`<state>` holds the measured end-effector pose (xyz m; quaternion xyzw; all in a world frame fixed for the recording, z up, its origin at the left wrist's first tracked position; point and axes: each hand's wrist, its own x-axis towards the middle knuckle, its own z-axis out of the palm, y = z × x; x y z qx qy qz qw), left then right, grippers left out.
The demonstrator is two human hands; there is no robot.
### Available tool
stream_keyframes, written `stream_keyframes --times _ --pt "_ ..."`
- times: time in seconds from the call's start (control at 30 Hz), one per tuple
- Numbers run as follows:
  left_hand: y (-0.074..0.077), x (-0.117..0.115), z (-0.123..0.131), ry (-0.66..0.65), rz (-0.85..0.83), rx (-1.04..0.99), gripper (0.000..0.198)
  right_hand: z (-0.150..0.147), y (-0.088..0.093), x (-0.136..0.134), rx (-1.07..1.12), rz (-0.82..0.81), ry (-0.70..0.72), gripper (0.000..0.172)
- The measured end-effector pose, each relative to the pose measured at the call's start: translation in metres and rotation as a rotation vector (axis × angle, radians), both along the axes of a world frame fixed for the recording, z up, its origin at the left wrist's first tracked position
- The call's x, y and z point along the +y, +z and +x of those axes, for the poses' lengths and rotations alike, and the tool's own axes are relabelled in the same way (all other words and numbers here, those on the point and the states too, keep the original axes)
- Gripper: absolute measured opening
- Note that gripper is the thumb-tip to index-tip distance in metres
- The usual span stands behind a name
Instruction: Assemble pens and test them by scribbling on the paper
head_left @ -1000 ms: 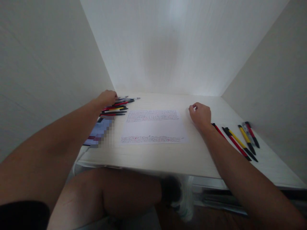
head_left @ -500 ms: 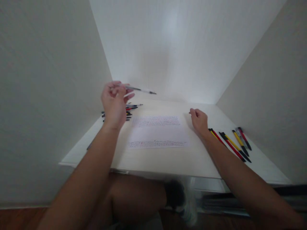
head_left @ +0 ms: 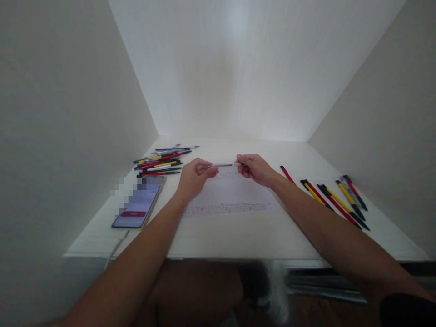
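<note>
Between my two hands a slim clear pen point(head_left: 221, 165) lies level, held over the far part of a sheet of paper point(head_left: 235, 193). My left hand point(head_left: 195, 178) pinches one end of it with thumb and fingers. The other end is in the closed fingers of my right hand point(head_left: 254, 169). Rows of small dark and coloured marks cover the top and bottom bands of the sheet, with a bare band in the middle. My fingers hide both ends of the pen.
A heap of several pens point(head_left: 160, 162) lies at the back left. Nearer on the left rests a phone point(head_left: 139, 204) with a white cable point(head_left: 117, 247). Several red, yellow and black pens point(head_left: 340, 204) lie on the right of the white table point(head_left: 238, 236). Walls enclose three sides.
My left hand has brought the pen down and rightward over the paper. My right hand has moved left and now grips its other end. The phone has come into view.
</note>
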<state>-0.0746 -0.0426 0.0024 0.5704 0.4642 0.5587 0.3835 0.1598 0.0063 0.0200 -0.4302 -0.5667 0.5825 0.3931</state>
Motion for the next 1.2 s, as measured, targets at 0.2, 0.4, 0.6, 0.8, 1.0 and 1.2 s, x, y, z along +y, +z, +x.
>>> stream_keyframes --times 0.2,0.4,0.6,0.8,1.0,1.2 --pt "-0.007 0.004 -0.01 0.039 0.153 0.667 0.018 0.015 -0.015 -0.003 -0.057 0.013 0.118 0.029" --pt "-0.007 0.001 -0.005 -0.022 0.215 1.005 0.035 0.021 -0.009 -0.001 -0.066 -0.141 0.184 0.024" --pt "-0.009 0.002 -0.004 -0.073 0.23 1.035 0.041 0.025 -0.016 0.002 -0.114 -0.042 0.181 0.027" --pt "-0.008 0.002 -0.005 -0.098 0.174 0.845 0.044 0.023 -0.015 -0.001 -0.192 0.169 0.187 0.024" --pt "-0.012 -0.001 -0.004 -0.041 0.176 0.709 0.039 0.018 -0.008 -0.004 -0.157 0.079 0.077 0.045" --pt "-0.016 0.002 -0.005 0.013 0.187 0.703 0.038 0.024 -0.016 0.002 -0.148 0.137 0.107 0.008"
